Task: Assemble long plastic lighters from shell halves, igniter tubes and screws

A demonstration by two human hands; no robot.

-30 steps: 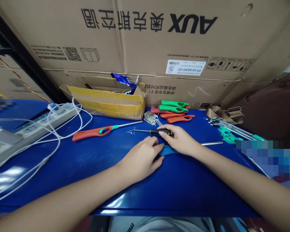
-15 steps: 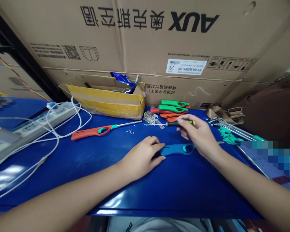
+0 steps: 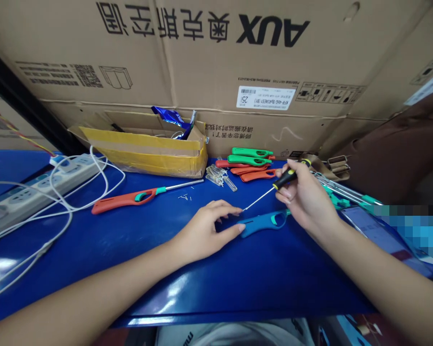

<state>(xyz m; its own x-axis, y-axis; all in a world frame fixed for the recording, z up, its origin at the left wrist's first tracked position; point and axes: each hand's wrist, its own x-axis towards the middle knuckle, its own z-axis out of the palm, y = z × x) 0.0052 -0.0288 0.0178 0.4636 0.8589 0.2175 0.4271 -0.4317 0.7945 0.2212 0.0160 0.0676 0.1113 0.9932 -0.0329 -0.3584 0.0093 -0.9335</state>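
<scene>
A blue lighter body with a teal trigger lies on the table before me. The thumb of my left hand touches its left end, while the other fingers stretch out apart just above that end. My right hand is closed around the black-and-yellow handle of a screwdriver. Its thin shaft slants down to the left, and the tip is at my left index fingertip; contact there is hard to tell. Any screw at the tip is too small to make out. My right fingers partly cover the lighter's far end.
A red lighter with a metal tube lies left, beside small screws. Clear plastic capsules and green and red lighter bodies lie behind. A taped carton, a power strip, metal tubes and a phone surround them.
My right hand has swung the screwdriver's tip down and toward me, to the lighter's left end. My left index finger has lifted off the lighter, which has tilted slightly.
</scene>
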